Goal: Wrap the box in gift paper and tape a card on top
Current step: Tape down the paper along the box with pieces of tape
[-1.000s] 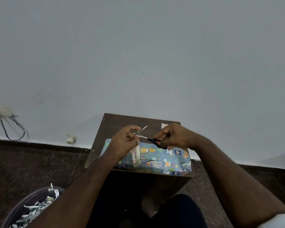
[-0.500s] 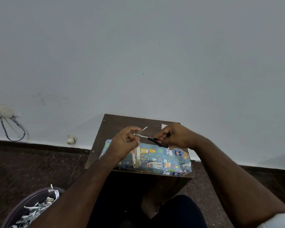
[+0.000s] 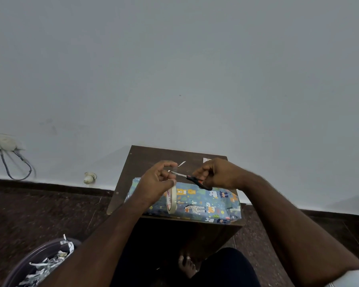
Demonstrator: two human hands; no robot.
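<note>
A box wrapped in blue gift paper with cartoon animals (image 3: 205,205) lies along the front edge of a small dark wooden table (image 3: 145,160). Above it my left hand (image 3: 155,183) holds a roll of clear tape (image 3: 171,200), which hangs below the hand, and pinches a short strip pulled up from it. My right hand (image 3: 220,175) grips black scissors with orange trim (image 3: 192,179); their blades point left at the strip. A white card (image 3: 206,160) peeks out behind my right hand at the table's back right.
A thin white paper sliver (image 3: 182,163) lies on the table behind the hands. A round bin with shredded paper (image 3: 39,264) sits on the dark floor at the lower left. A wall socket with cables (image 3: 2,142) is at the far left. My bare foot (image 3: 188,266) shows under the table.
The hands and scissors have hardly moved; the blades stay at the tape strip between my left fingers.
</note>
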